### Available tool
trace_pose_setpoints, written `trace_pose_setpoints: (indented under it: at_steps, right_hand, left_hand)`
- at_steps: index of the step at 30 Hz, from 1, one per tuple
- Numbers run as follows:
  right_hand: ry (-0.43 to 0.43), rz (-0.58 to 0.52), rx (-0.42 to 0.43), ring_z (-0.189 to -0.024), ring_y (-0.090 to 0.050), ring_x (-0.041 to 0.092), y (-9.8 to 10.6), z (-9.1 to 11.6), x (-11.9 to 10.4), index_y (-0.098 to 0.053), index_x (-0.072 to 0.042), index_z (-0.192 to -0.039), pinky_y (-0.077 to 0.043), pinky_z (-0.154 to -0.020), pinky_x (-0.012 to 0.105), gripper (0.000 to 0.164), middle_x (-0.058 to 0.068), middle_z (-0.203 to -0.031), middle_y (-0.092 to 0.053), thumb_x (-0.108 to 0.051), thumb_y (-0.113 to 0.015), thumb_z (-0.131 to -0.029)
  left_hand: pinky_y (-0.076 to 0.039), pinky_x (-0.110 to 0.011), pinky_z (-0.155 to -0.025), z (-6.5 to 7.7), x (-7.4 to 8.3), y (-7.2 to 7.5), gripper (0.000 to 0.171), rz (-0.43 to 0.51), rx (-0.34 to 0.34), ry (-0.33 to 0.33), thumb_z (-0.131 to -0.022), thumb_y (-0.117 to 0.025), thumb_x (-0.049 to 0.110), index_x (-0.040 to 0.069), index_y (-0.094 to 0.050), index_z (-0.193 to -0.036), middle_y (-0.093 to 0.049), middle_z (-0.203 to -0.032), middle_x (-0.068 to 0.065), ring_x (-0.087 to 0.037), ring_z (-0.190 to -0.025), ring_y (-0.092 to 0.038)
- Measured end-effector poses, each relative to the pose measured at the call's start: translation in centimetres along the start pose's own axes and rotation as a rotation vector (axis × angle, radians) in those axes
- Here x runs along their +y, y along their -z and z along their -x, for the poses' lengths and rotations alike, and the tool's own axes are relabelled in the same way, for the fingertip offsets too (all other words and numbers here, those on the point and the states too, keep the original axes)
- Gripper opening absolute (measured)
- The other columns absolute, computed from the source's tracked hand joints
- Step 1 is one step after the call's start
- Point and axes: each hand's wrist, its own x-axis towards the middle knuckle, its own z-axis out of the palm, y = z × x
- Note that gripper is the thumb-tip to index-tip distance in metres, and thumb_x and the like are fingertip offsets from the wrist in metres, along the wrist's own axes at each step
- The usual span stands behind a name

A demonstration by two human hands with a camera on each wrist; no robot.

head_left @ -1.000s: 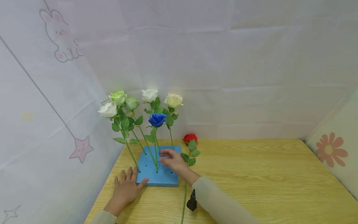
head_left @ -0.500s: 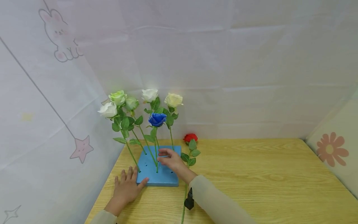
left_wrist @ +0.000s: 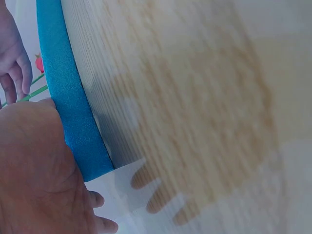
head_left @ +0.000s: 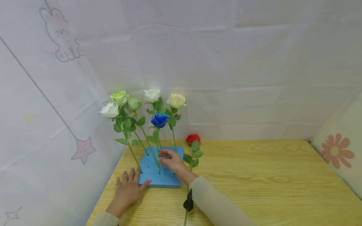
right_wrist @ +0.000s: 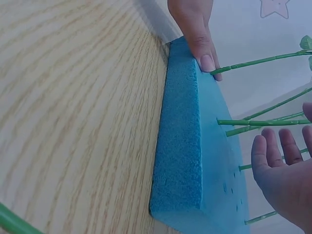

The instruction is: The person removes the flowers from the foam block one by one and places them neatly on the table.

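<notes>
A blue foam block [head_left: 162, 180] with small holes lies on the table, several artificial roses standing in it. My left hand [head_left: 128, 190] is spread at its front left corner, fingers along the left side and thumb on the top edge. Over the block, my right hand [head_left: 175, 164] has loosely bent fingers, their tips right at the stem of the blue rose [head_left: 159, 120]. In the right wrist view, the upright stems [right_wrist: 263, 123] pass close by its parted fingers [right_wrist: 274, 148]. A red rose [head_left: 193, 138] lies right of the block, its stem partly under my right forearm.
Left in the block stand a white rose [head_left: 109, 110], a yellow-green rose [head_left: 120, 98] and a pale green rose [head_left: 134, 104]. Behind the blue one are another white rose [head_left: 152, 95] and a cream rose [head_left: 176, 100]. The wooden table [head_left: 254, 175] meets hanging cloth [head_left: 240, 78] behind.
My right hand has shifted slightly left, bringing its fingertips to the blue rose's stem. The left hand and the roses stay in place.
</notes>
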Motion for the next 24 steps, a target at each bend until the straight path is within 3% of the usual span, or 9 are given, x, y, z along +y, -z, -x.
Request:
trace_pose_setpoints:
  at_steps: [7, 17, 24]
  right_hand:
    - [0.002, -0.017, 0.002, -0.110, -0.066, 0.018, -0.5, -0.2, 0.4, -0.061, -0.009, -0.138, -0.056, -0.095, 0.041, 0.044, 0.010, -0.128, -0.066, -0.014, -0.072, -0.096]
    - [-0.021, -0.003, 0.039, -0.100, -0.066, 0.011, -0.9, 0.0, 0.3, -0.064, -0.007, -0.135, -0.057, -0.091, 0.036, 0.040, 0.003, -0.113, -0.069, -0.012, -0.071, -0.096]
    - [-0.016, -0.043, 0.048, -0.100, -0.070, 0.019, -1.3, -0.2, 0.9, -0.064, -0.004, -0.134, -0.057, -0.092, 0.047, 0.039, 0.006, -0.108, -0.070, -0.007, -0.070, -0.096]
  left_hand:
    - [-0.001, -0.080, -0.110, -0.2, -0.1, -0.2, 0.102, 0.005, 0.000, -0.005, -0.096, -0.029, 0.079, 0.002, -0.020, -0.161, -0.015, -0.164, -0.029, -0.059, -0.147, -0.005]
    - [0.000, -0.079, -0.110, -0.1, -0.1, -0.2, 0.103, 0.008, -0.006, 0.002, -0.095, -0.028, 0.080, 0.002, -0.020, -0.161, -0.014, -0.165, -0.029, -0.059, -0.148, -0.004]
    - [-0.002, -0.079, -0.111, 0.2, 0.4, 0.4, 0.101, -0.006, 0.004, -0.006, -0.097, -0.030, 0.078, 0.001, -0.022, -0.161, -0.017, -0.164, -0.030, -0.059, -0.147, -0.007]
